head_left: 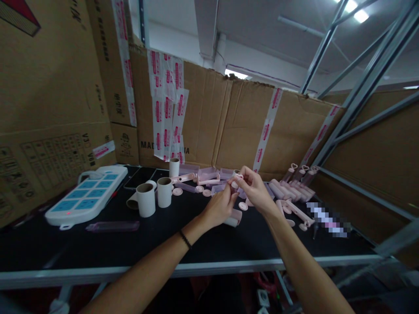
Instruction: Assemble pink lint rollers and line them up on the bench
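Over the middle of the black table (196,248), my left hand (220,206) is closed round a small pale pink part (235,184), held upright. My right hand (253,189) pinches the top of the same part from the right, so both hands meet there. A white and pink tube (233,218) lies just below my left hand. Pink discs, one of them a round disc (242,206), and translucent purple pieces (186,187) lie around and behind the hands. The lower end of the held part is hidden by my fingers.
White cardboard tubes (145,200) stand left of centre. A power strip (87,196) lies at the far left, near a purple tube (113,226). Several pink tubes (288,190) with heart-shaped tops lie at the right. Cardboard walls (203,117) enclose the back.
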### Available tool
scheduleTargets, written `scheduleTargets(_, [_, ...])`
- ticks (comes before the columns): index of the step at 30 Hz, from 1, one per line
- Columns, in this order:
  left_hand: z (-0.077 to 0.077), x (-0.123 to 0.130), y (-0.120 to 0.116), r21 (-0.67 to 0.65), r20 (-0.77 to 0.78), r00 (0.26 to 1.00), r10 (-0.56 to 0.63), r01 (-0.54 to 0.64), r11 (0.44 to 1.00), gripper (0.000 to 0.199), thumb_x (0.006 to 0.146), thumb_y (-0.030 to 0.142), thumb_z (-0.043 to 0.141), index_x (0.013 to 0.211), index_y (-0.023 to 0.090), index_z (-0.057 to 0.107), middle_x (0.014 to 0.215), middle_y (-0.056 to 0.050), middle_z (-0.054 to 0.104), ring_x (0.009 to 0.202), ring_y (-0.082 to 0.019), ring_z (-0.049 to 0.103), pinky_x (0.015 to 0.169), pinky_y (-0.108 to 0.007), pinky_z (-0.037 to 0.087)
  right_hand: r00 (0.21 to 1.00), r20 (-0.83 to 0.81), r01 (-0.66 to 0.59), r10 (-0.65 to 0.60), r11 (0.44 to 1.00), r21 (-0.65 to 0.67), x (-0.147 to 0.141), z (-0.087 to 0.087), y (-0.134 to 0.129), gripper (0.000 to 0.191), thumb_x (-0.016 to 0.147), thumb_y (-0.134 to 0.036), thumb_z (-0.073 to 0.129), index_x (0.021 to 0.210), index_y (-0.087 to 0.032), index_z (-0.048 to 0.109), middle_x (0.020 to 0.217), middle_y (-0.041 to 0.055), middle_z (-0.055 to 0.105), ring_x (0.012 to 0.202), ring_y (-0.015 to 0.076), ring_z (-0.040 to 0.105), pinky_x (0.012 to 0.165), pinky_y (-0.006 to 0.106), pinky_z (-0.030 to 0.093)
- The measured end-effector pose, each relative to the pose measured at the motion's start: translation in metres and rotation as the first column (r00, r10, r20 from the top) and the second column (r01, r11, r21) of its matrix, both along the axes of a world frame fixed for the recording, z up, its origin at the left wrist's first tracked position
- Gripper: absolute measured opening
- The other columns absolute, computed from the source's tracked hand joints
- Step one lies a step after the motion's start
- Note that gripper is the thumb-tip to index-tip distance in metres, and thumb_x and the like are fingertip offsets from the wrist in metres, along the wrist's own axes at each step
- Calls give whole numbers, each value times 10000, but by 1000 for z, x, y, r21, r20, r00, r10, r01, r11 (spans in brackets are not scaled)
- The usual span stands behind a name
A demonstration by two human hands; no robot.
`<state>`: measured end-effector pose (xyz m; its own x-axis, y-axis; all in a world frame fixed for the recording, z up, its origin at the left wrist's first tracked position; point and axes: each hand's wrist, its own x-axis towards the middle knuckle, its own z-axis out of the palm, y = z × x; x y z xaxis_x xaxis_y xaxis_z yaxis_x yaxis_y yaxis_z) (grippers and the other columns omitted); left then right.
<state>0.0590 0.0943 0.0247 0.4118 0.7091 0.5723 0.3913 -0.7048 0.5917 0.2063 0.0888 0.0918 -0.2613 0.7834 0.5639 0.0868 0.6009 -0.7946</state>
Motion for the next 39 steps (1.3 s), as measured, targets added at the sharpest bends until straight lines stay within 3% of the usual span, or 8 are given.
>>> scheduleTargets(4, [0,-1,3,17,9,999,-31,31,999,394,1050,398,312,1305,138,463,836,-70,669,740,-220,649,692,-338,501,990,-48,-138,135,989,-60,1,2,0,306,881,-451,700,805,-246,487,838,17,712,873,198,683,829,336,530])
scheduleTargets(15, [-1,0,6,29,15,999,-34,34,999,386,1046,370,312,1314,150,482,911,-80,670,855,-234,650,823,-372,513,936,-178,-334,304,925,-178,4,-3,16,389,810,-528,757,808,-252,482,757,-3,679,870,210,696,827,369,537])
scheduleTargets(21, [0,-1,5,6,3,999,-33,33,999,395,1041,372,304,1316,138,465,795,-44,625,719,-209,614,710,-343,495,933,-199,-339,300,918,-204,5,-7,19,445,777,-573,768,778,-253,458,768,3,674,863,216,694,801,366,536])
scheduleTargets(28, [-2,0,4,-7,42,997,-62,62,998,357,1042,371,316,1273,153,479,766,-24,610,693,-193,607,679,-323,482,930,-268,-312,253,928,-206,3,-16,18,481,771,-612,757,786,-264,426,797,10,674,889,228,691,756,351,542])
scheduleTargets(33, [-5,2,5,4,50,999,-16,16,1000,340,1047,372,317,1240,170,510,765,-23,614,692,-187,605,672,-311,480,954,-197,-264,227,946,-190,2,-13,15,476,789,-626,732,782,-261,427,814,19,701,896,225,696,779,354,543])
scheduleTargets(39, [-7,4,5,-6,48,999,-15,15,1000,417,1052,403,298,1334,143,462,765,-41,631,676,-200,617,659,-317,488,965,-182,-221,188,958,-181,0,-8,9,416,831,-579,717,786,-256,460,804,16,710,865,214,704,719,312,538])
